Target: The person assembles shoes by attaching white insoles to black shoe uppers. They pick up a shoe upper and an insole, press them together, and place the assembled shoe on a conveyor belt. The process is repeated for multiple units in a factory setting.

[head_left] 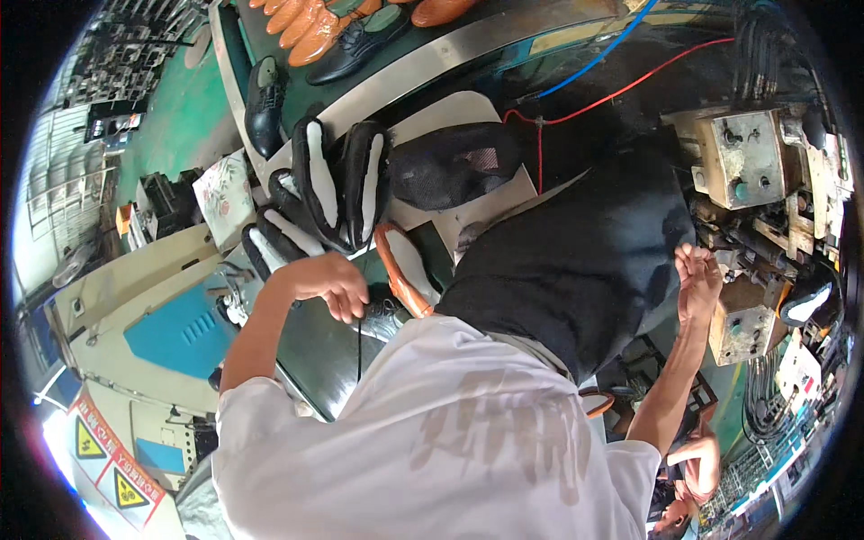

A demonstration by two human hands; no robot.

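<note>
My left hand point(328, 283) hangs over the dark work surface with its fingers bent down and together. A thin black cord point(360, 346) runs down from its fingertips, seemingly held there. Just beneath lies a black lace-up shoe point(385, 319), partly hidden by my shirt. Beside it rests a tan-orange shoe point(407, 270) with its pale side showing. Far to the right, my right hand point(697, 283) is raised with curled fingers, near a machine; whatever it may hold is too small to tell. Several black shoes with whitish soles point(319, 175) lie beyond my left hand.
A conveyor with a metal rim point(387, 81) carries brown and black shoes point(355, 45) at the far side. Black mesh fabric point(454, 166) lies over a board. Grimy machine boxes point(742, 162) stand at right. A person point(697, 468) sits at lower right; red hose point(621, 90) crosses behind.
</note>
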